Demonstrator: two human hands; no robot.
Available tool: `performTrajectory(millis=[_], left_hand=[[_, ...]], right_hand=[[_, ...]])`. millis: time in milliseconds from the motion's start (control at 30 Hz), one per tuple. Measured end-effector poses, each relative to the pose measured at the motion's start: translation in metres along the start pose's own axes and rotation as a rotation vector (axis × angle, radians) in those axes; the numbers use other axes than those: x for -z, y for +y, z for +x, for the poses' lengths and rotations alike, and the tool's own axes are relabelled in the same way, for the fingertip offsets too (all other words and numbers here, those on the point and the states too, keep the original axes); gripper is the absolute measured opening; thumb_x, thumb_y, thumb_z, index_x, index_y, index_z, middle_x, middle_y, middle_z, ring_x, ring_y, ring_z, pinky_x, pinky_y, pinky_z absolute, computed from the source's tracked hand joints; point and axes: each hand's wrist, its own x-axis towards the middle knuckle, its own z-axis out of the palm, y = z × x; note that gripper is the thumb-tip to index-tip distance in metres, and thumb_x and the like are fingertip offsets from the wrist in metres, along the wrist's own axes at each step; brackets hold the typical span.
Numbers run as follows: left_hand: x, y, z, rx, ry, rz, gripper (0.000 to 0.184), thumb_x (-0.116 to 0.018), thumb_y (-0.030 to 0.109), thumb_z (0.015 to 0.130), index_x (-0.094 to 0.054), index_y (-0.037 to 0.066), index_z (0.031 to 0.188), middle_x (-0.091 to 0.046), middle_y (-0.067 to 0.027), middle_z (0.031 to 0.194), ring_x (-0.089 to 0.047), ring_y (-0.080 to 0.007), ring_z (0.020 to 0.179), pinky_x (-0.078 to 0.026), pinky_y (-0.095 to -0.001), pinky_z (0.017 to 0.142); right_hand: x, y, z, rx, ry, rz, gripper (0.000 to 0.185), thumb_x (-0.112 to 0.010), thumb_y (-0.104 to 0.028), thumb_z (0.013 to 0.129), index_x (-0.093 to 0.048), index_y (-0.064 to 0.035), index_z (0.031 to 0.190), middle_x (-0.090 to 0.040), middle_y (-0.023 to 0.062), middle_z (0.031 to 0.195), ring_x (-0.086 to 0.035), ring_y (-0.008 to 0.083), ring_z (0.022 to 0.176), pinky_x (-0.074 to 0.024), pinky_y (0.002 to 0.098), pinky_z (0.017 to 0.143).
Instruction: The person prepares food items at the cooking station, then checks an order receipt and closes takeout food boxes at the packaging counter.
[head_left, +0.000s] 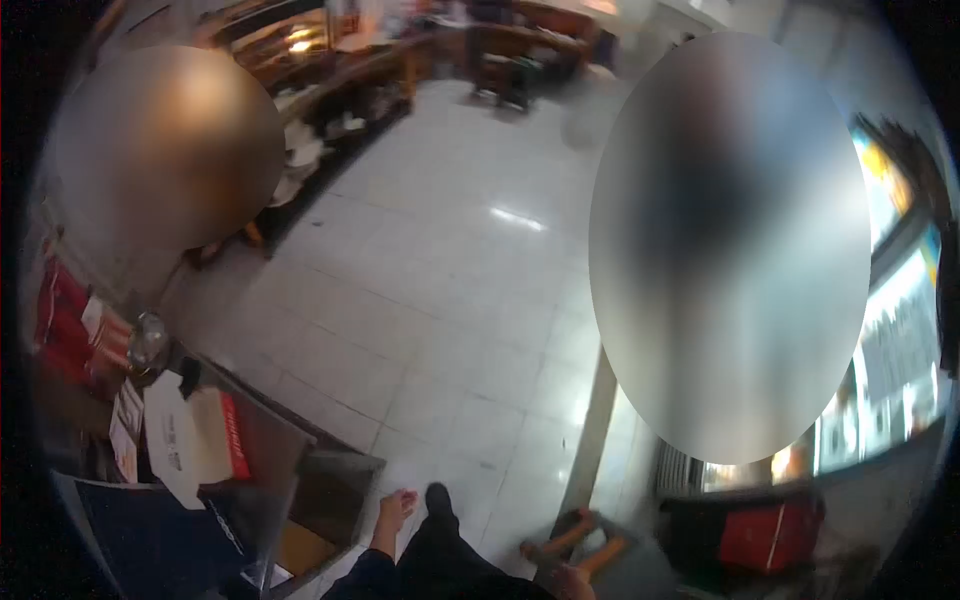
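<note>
My left hand (398, 507) is hanging bare beside my leg, fingers loosely extended and slightly apart; blur is softening the tips, so I am not separating each finger with confidence. A dark sleeve (362, 576) is covering the arm behind it, running out of view at the bottom.

The thing lying nearest this hand is a dark open compartment (338, 490), just to its left. A brown panel (303, 550) is showing inside; the depth is staying unclear to me. Farther left, an opened white-and-red carton (215, 437) is resting on a dark surface, its print too smeared for reading.

On my right, a brown frame (606, 556) is standing low at the bottom edge, partly cut off and heavily blurred; I am taking it for a seat, unconfirmed. A skin-toned patch there may be my right hand (570, 582); I cannot tell its finger state, nor whether it is touching the frame.

One dark shoe (439, 498) is pointing forward on the pale tiled floor (450, 290). Two smooth blurred ovals are hiding whatever is behind them. At far right, a lit display (895, 330) is disappearing partly behind the larger oval.
</note>
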Motion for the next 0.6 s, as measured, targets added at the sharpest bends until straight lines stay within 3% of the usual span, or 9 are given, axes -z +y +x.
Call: performTrajectory(millis=[33, 100, 133, 167, 267, 300, 467, 567, 600], left_hand=[[0.007, 0.028, 0.004, -0.032, 0.047, -0.213, 0.032, -0.046, 0.015, 0.082, -0.049, 0.007, 0.113, -0.056, -0.007, 0.1, -0.054, -0.0157, 0.086, -0.043, -0.0274, 0.067], [-0.01, 0.087, 0.016, -0.573, -0.058, 0.207, 0.041, -0.04, 0.014, 0.086, -0.034, 0.006, 0.126, -0.047, -0.01, 0.114, -0.051, -0.016, 0.09, -0.042, -0.0303, 0.079], [-0.034, 0.129, 0.005, -0.476, -0.137, -0.252, 0.046, -0.041, 0.015, 0.085, -0.027, 0.007, 0.129, -0.041, -0.0105, 0.12, -0.049, -0.0174, 0.096, -0.038, -0.0329, 0.086], [-0.066, 0.174, -0.01, -0.36, -0.241, -0.686, 0.052, -0.043, 0.015, 0.085, -0.019, 0.008, 0.132, -0.036, -0.0109, 0.126, -0.047, -0.0187, 0.103, -0.034, -0.0354, 0.093], [-0.121, 0.283, -0.005, -0.484, -0.335, -1.126, 0.059, -0.046, 0.012, 0.083, -0.014, 0.011, 0.133, -0.035, -0.0119, 0.128, -0.041, -0.0237, 0.114, -0.024, -0.0411, 0.101], [-0.134, 0.317, 0.009, -0.545, -0.324, -1.116, 0.059, -0.046, 0.012, 0.083, -0.013, 0.011, 0.133, -0.034, -0.0119, 0.129, -0.039, -0.0248, 0.116, -0.024, -0.0424, 0.101], [-0.194, 0.505, 0.053, -0.753, -0.442, -1.381, 0.06, -0.043, 0.015, 0.087, -0.006, 0.012, 0.134, -0.033, -0.012, 0.13, -0.036, -0.0259, 0.119, -0.026, -0.0443, 0.1], [-0.195, 0.58, 0.108, -0.998, -0.342, -1.189, 0.058, -0.043, 0.02, 0.088, -0.008, 0.012, 0.134, -0.037, -0.0114, 0.127, -0.036, -0.0247, 0.118, -0.027, -0.0441, 0.1], [-0.186, 0.598, 0.119, -1.012, -0.358, -1.193, 0.057, -0.043, 0.021, 0.088, -0.009, 0.012, 0.134, -0.038, -0.0112, 0.126, -0.037, -0.0245, 0.117, -0.028, -0.0436, 0.099]], right_hand=[[-0.024, -0.028, 0.005, 0.012, -0.045, -0.246, 0.028, -0.047, -0.025, 0.084, -0.057, -0.0017, 0.095, -0.056, 0.012, 0.098, -0.055, 0.0204, 0.088, -0.0441, 0.0321, 0.073], [-0.091, -0.098, 0.0, 0.219, -0.381, -0.753, 0.024, -0.052, -0.018, 0.081, -0.058, 0.0009, 0.095, -0.06, 0.0127, 0.095, -0.059, 0.0197, 0.084, -0.0474, 0.0296, 0.07], [-0.143, -0.144, -0.025, 0.411, -0.574, -0.975, 0.025, -0.055, -0.014, 0.079, -0.056, 0.0024, 0.099, -0.059, 0.0131, 0.096, -0.059, 0.0199, 0.083, -0.0483, 0.0295, 0.07], [-0.171, -0.172, -0.029, 0.09, -0.805, -0.291, 0.036, -0.056, -0.015, 0.08, -0.047, 0.0035, 0.109, -0.058, 0.0143, 0.099, -0.058, 0.0214, 0.088, -0.0491, 0.031, 0.074], [-0.294, -0.274, -0.061, 0.54, -0.75, -1.024, 0.045, -0.061, -0.026, 0.078, -0.049, -0.0025, 0.114, -0.052, 0.0128, 0.114, -0.054, 0.0212, 0.098, -0.0425, 0.033, 0.085], [-0.323, -0.303, -0.061, 0.358, -0.781, -0.749, 0.039, -0.062, -0.029, 0.077, -0.056, -0.0046, 0.107, -0.057, 0.0079, 0.108, -0.056, 0.0203, 0.093, -0.0429, 0.0313, 0.083], [-0.455, -0.492, -0.1, 0.33, -0.731, -0.932, 0.031, -0.06, -0.026, 0.079, -0.06, -0.0005, 0.097, -0.062, 0.0103, 0.095, -0.058, 0.0178, 0.089, -0.0434, 0.0288, 0.082], [-0.518, -0.585, -0.068, 0.226, -1.013, -0.874, 0.029, -0.06, -0.024, 0.08, -0.061, 0.0022, 0.092, -0.062, 0.0105, 0.093, -0.059, 0.0171, 0.085, -0.0451, 0.0289, 0.079], [-0.544, -0.611, -0.041, 0.449, -0.866, -1.222, 0.028, -0.061, -0.022, 0.079, -0.06, 0.0041, 0.09, -0.063, 0.011, 0.087, -0.06, 0.0179, 0.08, -0.0463, 0.0294, 0.076]])
